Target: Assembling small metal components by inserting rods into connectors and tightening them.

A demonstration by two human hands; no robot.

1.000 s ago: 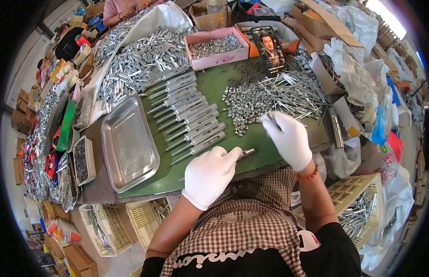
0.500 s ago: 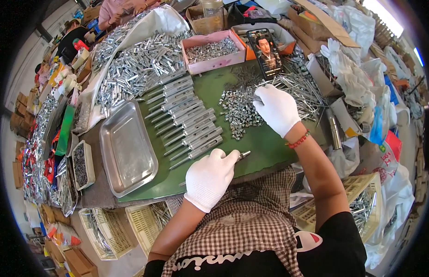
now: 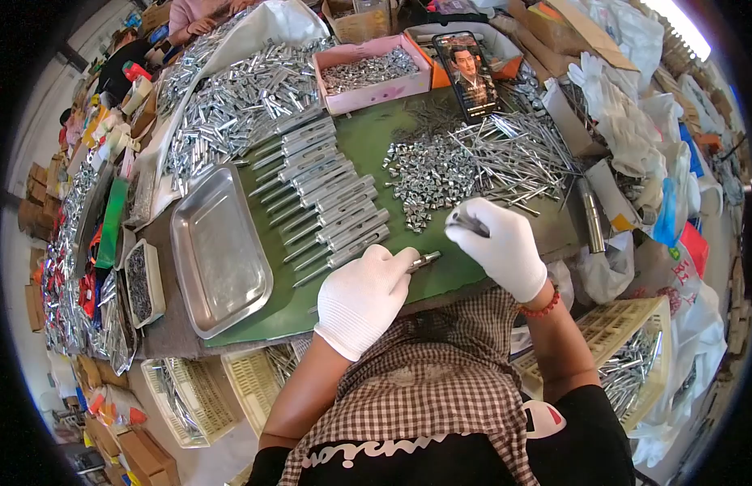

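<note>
My left hand [image 3: 366, 300], in a white knit glove, is closed round a metal tube with a rod [image 3: 425, 260]; its shiny end sticks out past the fingertips, and the rest is mostly hidden. Just up and right of that end, my gloved right hand [image 3: 505, 247] is pinched. Something small and greyish shows at its fingertips, too small to name. Ahead lie a heap of small shiny metal clips [image 3: 428, 174], a scatter of thin dark pins [image 3: 428, 121] and a pile of long nail-like rods [image 3: 521, 158]. A row of slotted metal tubes with rods [image 3: 331, 202] lies left of these.
An empty steel tray [image 3: 258, 304] sits left on the green work surface [image 3: 364, 134]. Behind are a large tube heap [image 3: 238, 113], a pink box of small parts [image 3: 376, 101] and a propped phone [image 3: 466, 77]. Plastic baskets [image 3: 218, 425] stand below the edge. Another person [image 3: 189, 20] sits far left.
My right hand has drawn back from the clip and rod piles toward me, close to the tube's end. My left hand has stayed nearly in place, still holding the tube.
</note>
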